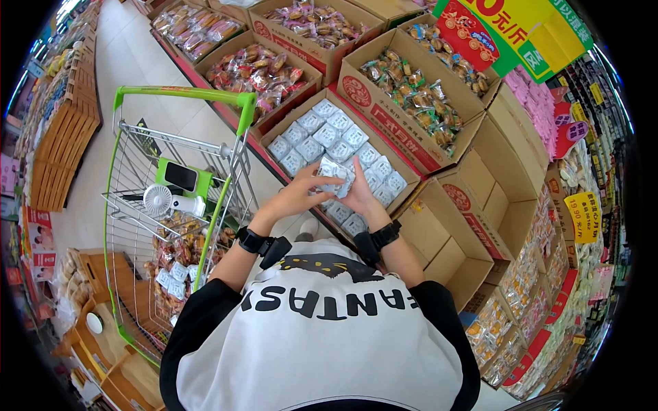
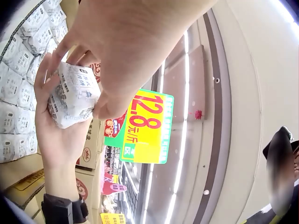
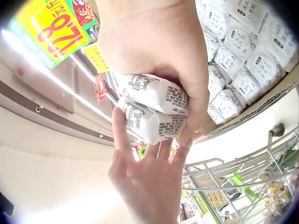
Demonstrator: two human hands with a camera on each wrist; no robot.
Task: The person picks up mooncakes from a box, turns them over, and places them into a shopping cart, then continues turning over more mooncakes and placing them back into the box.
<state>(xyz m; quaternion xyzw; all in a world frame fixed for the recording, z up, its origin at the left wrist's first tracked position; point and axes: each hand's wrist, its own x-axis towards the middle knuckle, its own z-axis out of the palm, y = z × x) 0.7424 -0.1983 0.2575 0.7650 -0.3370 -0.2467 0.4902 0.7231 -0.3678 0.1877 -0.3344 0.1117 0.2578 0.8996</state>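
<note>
Two stacked mooncakes in white printed paper [image 3: 154,109] are held between both hands, in front of the body. My right hand [image 1: 363,196] grips them, its fingers and thumb curled along their sides in the right wrist view. My left hand [image 1: 293,198] pinches the stack from the other side, thumb and fingertips on the paper. In the left wrist view only one wrapped mooncake [image 2: 75,95] shows; the other is hidden. Just beyond the hands, rows of similar white-wrapped mooncakes [image 1: 308,148] fill a shallow cardboard box.
A shopping cart with a green handle [image 1: 185,91] stands at left, carrying wrapped mooncakes [image 1: 177,271], a phone [image 1: 180,177] and a small white fan [image 1: 158,199]. Cardboard cartons [image 1: 384,130] of packaged pastries surround the box. A price sign [image 1: 510,34] hangs at upper right.
</note>
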